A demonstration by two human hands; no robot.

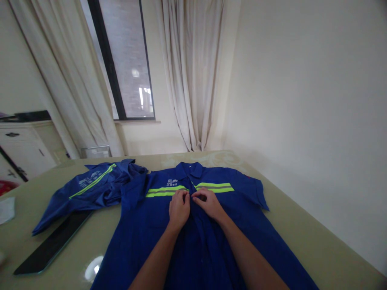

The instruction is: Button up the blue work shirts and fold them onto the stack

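Note:
A blue short-sleeved shirt (pixel 157 213) with a yellow-green and grey reflective band across the chest lies front up, its collar toward the far side. Both hands meet at its front opening, level with the band. My left hand (pixel 179 207) is closed, fingertips pinching the edge of the shirt's placket. Just to its right, my right hand (pixel 209 202) pinches the same placket with thumb and index finger. Whatever small part sits between the fingertips is too small to make out.
Another blue garment (pixel 87 187) lies crumpled on the table (pixel 302 225) at the left, partly over a dark flat panel (pixel 54 243). A white paper (pixel 6 209) is at the left edge. Wall, curtains and window stand behind.

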